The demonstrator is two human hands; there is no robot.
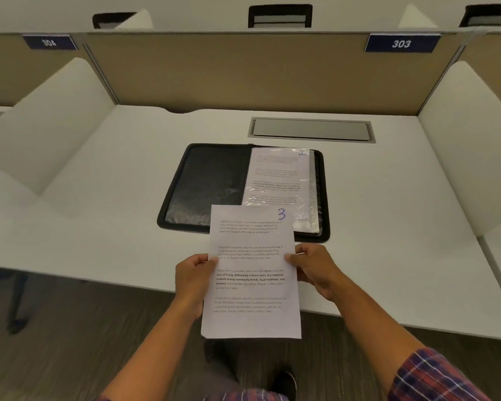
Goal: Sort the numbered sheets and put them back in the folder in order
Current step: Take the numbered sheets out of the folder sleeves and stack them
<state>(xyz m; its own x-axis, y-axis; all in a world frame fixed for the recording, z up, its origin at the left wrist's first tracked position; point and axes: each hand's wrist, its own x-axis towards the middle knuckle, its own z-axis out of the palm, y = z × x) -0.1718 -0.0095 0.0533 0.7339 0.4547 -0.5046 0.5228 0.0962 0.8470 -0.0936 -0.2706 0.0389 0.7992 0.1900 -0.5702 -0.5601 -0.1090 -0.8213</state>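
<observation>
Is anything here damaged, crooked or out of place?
Nothing stands out. The folder lies open, sheet 2 sits straight inside, and the left hand and right hand hold sheet 3 uncreased.

Your held sheet (250, 270): white, black print with some lines in bold, a blue-violet handwritten 3 at its corner. Folder (211, 180): black throughout. Sleeved sheet (275, 175): white, faint grey print, a blue 2. Table (99, 227): white. Partition (243, 70): tan. Plates 303 (401, 43) and 304 (49, 41): navy, white digits. Hatch (311, 130): grey. Your sleeve (434, 374): plaid, red, blue and white. Floor (84, 342): dark brown-grey, streaked.
</observation>
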